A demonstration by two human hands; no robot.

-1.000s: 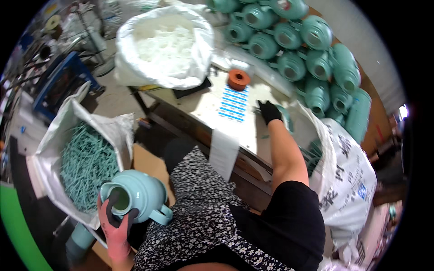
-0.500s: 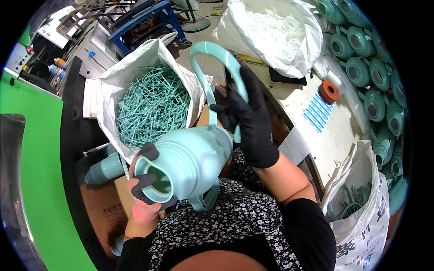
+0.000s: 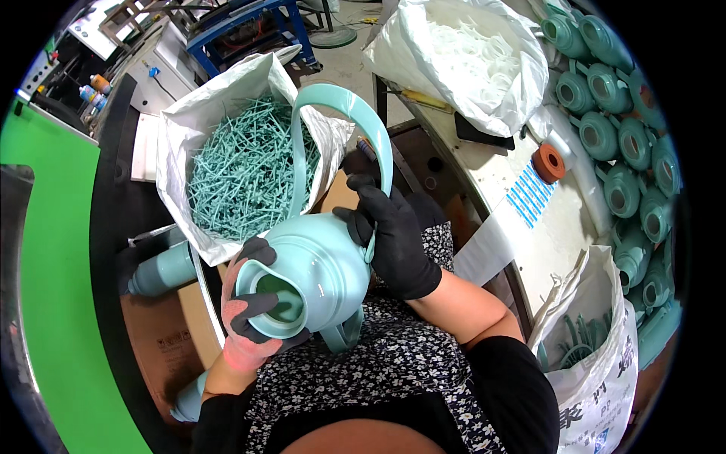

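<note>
A pale teal plastic jug shell (image 3: 321, 250), like a thermos body, lies tilted in front of me with its wide mouth facing down and to the left. My left hand (image 3: 249, 325), in a grey and pink glove, grips its rim, with a finger across the opening. A long curved carrying handle (image 3: 352, 106) arches up above the body. My right hand (image 3: 401, 246), black-gloved, closes on the lower right end of that handle, where it meets the shell; the fingertips partly hide the joint. The fixed side grip (image 3: 345, 334) points downward over my flowered apron.
Left, a white sack (image 3: 178, 151) holds many thin teal sticks. A sack of clear rings (image 3: 476, 68) stands at the back of the bench (image 3: 484, 166), near orange tape (image 3: 548, 163). Teal jug shells (image 3: 620, 189) are stacked right, above a sack of handles (image 3: 582, 340).
My right hand has come down and left along the handle, closing at its lower end. The handle has swung left. My left hand still holds the rim, and the jug has shifted slightly.
</note>
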